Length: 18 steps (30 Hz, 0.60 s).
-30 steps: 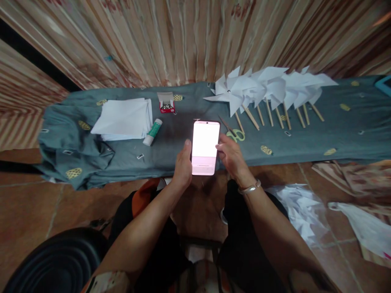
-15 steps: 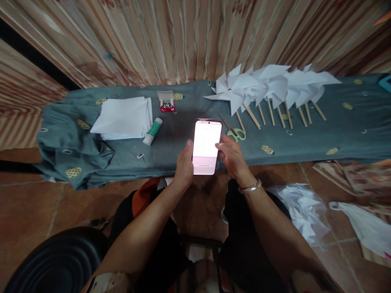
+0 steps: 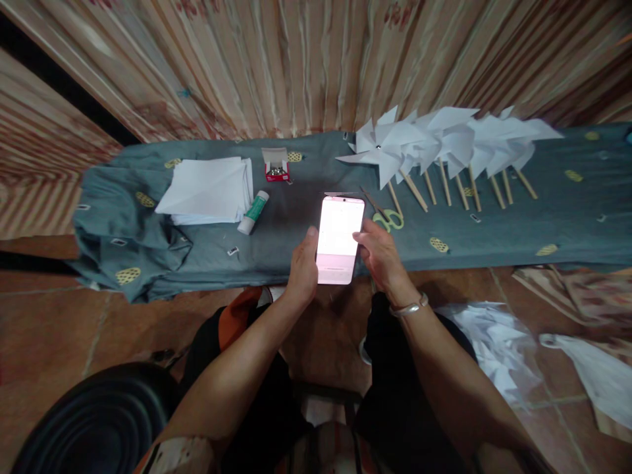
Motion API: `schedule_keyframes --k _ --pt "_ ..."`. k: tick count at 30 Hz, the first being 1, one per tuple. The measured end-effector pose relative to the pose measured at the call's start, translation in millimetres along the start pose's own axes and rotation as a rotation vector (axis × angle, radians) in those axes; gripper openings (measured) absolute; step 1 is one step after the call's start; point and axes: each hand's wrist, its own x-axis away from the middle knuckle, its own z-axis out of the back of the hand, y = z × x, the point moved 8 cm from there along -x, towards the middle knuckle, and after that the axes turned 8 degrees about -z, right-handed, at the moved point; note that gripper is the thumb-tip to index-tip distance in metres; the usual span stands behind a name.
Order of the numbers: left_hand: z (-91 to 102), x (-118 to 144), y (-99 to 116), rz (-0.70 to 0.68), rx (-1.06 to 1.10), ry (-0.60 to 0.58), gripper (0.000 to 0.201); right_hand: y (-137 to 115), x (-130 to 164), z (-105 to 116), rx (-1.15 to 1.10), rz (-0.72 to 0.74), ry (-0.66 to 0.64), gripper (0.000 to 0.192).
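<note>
A smartphone [image 3: 339, 237] with a bright, mostly white screen is held upright in front of me. My left hand [image 3: 303, 266] grips its left edge, fingers hidden behind it. On the other edge, my right hand [image 3: 381, 255] holds the phone too, with the thumb over the screen. Just beyond the right hand lie scissors [image 3: 388, 220] with pale green handles. Paper pinwheels [image 3: 378, 148] on wooden sticks overlap in a row at the back right. To the left are a stack of white paper [image 3: 205, 191], a glue stick [image 3: 253, 212] and an open red box of small metal pins [image 3: 276, 166].
A grey-green cloth with pineapple prints covers the long table [image 3: 296, 230]. Pleated curtains [image 3: 276, 66] hang behind it. A black round stool [image 3: 99, 421] stands at lower left. On the floor at right lies a clear bag of folded white paper [image 3: 498, 349].
The whole view has shifted slightly, so the table and things appear a little further right. Both hands keep their hold on the phone, and the right thumb stays at the screen.
</note>
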Motion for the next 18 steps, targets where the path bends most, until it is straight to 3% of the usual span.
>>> schedule_keyframes --k 8,18 --pt "4.7 -6.2 3.4 -0.001 0.047 0.001 0.062 5.4 7.0 -4.9 0.131 -0.068 -0.066 0.022" --pt "6.1 -8.1 8.8 -0.034 0.064 -0.005 0.060 8.8 9.0 -13.3 0.131 -0.078 -0.113 0.029"
